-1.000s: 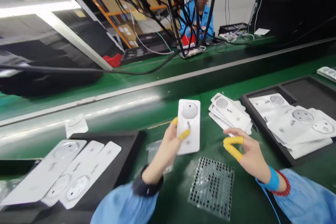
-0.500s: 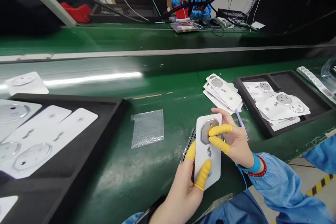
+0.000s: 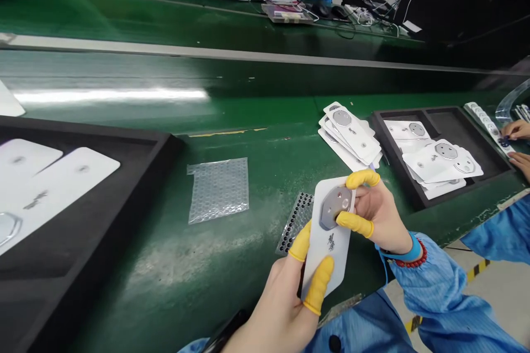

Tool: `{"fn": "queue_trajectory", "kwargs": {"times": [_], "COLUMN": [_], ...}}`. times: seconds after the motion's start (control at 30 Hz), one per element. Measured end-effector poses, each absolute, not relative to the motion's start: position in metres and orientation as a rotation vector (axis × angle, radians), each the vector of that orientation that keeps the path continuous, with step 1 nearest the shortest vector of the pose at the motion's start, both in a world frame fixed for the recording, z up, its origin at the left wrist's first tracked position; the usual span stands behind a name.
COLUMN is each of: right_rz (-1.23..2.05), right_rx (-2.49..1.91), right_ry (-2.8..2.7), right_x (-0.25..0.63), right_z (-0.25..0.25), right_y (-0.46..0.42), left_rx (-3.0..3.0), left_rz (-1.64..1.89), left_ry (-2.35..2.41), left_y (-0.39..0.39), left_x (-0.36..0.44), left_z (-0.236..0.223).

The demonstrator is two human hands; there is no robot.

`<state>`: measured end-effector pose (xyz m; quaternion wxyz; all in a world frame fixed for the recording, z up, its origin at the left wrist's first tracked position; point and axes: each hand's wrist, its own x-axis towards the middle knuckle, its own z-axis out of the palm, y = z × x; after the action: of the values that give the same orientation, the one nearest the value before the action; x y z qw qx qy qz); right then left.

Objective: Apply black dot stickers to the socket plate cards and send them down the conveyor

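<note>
In the head view, a white phone back cover (image 3: 336, 262) with dark lettering is tilted upright over the bench front. My left hand (image 3: 285, 292) grips its lower part between yellow-cotted thumb and finger. At its upper end is a silver octagonal camera plate (image 3: 331, 210). My right hand (image 3: 383, 218) pinches the cover's upper right edge, one yellow-cotted finger on the top corner and the thumb against the plate. A sheet of small black dots (image 3: 295, 224) lies partly hidden behind the cover. Beyond my right hand sits a loose stack of white covers (image 3: 356, 140).
A black tray (image 3: 153, 160) with white covers stands at left. Another black tray (image 3: 488, 149) with covers is at right. Bubble wrap (image 3: 219, 190) lies mid-bench. A co-worker's hands (image 3: 519, 143) work at a white strip (image 3: 484, 121); another person sits across the bench.
My right fingers have shifted from the camera plate's face to the cover's top right edge, with the thumb still on the plate. The view has tilted down; a co-worker's hands now show at right.
</note>
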<state>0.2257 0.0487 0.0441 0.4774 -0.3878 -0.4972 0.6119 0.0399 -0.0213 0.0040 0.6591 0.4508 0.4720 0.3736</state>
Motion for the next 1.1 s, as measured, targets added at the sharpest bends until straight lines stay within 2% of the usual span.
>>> {"fn": "queue_trajectory", "kwargs": {"times": [0.73,0.97,1.1], "right_rz": [1.507,1.445,1.524], "right_rx": [-0.718,-0.831,-0.891], "right_ry": [-1.196,-1.224,-1.196], "right_x": [0.226,0.225,0.222], "right_z": [0.047,0.051,0.042], "right_y": [0.045,0.041,0.044], "left_rx": [0.814,0.808,0.778], "left_rz": [0.906,0.892,0.946], "left_ry": [1.127,1.131,1.178], "left_y": [-0.020,-0.023,-0.017], "left_x": [0.041,0.046,0.055], "left_z": [0.018,0.022,0.033]}}
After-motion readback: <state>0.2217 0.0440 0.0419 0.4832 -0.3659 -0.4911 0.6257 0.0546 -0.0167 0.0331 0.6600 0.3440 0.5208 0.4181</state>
